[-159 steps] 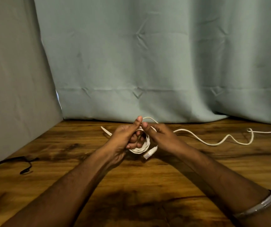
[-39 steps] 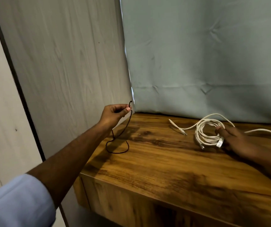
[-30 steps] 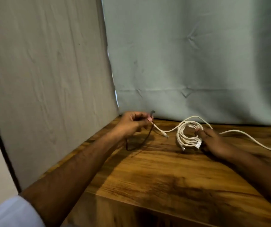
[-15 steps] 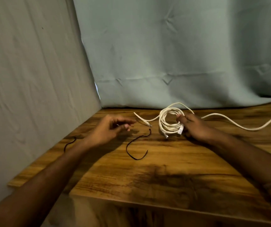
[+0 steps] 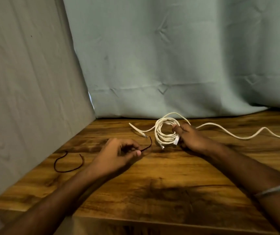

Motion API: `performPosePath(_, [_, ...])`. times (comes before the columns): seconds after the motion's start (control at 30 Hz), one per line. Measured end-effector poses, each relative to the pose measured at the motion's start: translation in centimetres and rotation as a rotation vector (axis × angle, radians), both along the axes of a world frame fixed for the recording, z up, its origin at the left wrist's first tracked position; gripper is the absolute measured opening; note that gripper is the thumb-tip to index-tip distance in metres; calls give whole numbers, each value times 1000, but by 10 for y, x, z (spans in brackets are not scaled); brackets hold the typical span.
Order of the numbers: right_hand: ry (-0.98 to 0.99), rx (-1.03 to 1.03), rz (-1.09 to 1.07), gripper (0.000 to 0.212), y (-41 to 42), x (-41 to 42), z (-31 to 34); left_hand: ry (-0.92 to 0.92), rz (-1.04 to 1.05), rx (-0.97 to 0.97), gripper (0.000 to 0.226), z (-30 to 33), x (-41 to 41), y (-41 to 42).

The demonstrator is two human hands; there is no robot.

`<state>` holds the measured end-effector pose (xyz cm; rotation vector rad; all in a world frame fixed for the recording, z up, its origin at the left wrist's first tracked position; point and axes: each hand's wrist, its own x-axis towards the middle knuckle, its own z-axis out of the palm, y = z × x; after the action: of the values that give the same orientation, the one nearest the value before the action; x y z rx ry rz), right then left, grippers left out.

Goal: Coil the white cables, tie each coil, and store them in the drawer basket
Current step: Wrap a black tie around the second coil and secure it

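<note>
A coiled white cable (image 5: pixel 161 134) lies on the wooden tabletop (image 5: pixel 152 175) near the curtain. My right hand (image 5: pixel 189 139) grips the coil's right side, thumb on top, with a clear plug by its fingers. A second white cable (image 5: pixel 234 132) runs loose from the coil off to the right. My left hand (image 5: pixel 117 154) pinches one end of a thin dark tie (image 5: pixel 148 145) just left of the coil. Another dark tie (image 5: pixel 68 162) lies curled at the left of the table.
A pale green curtain (image 5: pixel 169 65) hangs behind the table. A light wood-grain panel (image 5: pixel 25 90) closes off the left side. The table's front edge (image 5: pixel 152 219) runs along the bottom. A white cable end (image 5: pixel 138 131) points left of the coil.
My left hand, which had let the dark tie lie on the table, now pinches its end close to the coil. My right hand stays on the coil. The view shifted right.
</note>
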<state>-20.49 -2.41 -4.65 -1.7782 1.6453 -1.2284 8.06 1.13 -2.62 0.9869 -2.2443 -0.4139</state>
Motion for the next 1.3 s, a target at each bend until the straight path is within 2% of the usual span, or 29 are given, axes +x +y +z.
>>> performPosePath(0.1, [69, -2, -31, 50, -2, -3, -1, 464, -30, 381, 16, 3, -35, 8])
performPosePath(0.23, [131, 0, -23, 46, -3, -4, -2, 794, -62, 670, 23, 7, -73, 5])
performPosePath(0.4, [130, -57, 36, 44, 5, -1, 4, 806, -64, 783, 14, 8, -108, 5])
performPosePath(0.5, [144, -55, 28, 44, 2, -2, 1, 841, 17, 803, 14, 7, -122, 6])
performPosePath(0.6, [174, -69, 10, 44, 2, -2, 0, 909, 167, 747, 9, 2, -133, -1])
performPosePath(0.73, [228, -129, 12, 48, 3, -1, 2, 898, 298, 648, 17, -3, -144, -14])
performPosePath(0.83, [285, -125, -8, 37, 5, -1, 3, 974, 328, 627, 21, -2, -151, -21])
performPosePath(0.97, [387, -152, -35, 36, 8, 3, 7, 1086, 332, 670, 24, -3, -155, -27])
performPosePath(1.07, [424, -156, -15, 28, 8, 2, 7, 1147, 322, 760, 15, -4, -155, -30])
performPosePath(1.17, [499, -178, -11, 33, 11, 2, 8, 1207, 237, 854, 12, -6, -151, -34])
performPosePath(1.3, [543, -192, -15, 29, 13, 2, 11, 1253, 88, 993, 12, -6, -142, -39])
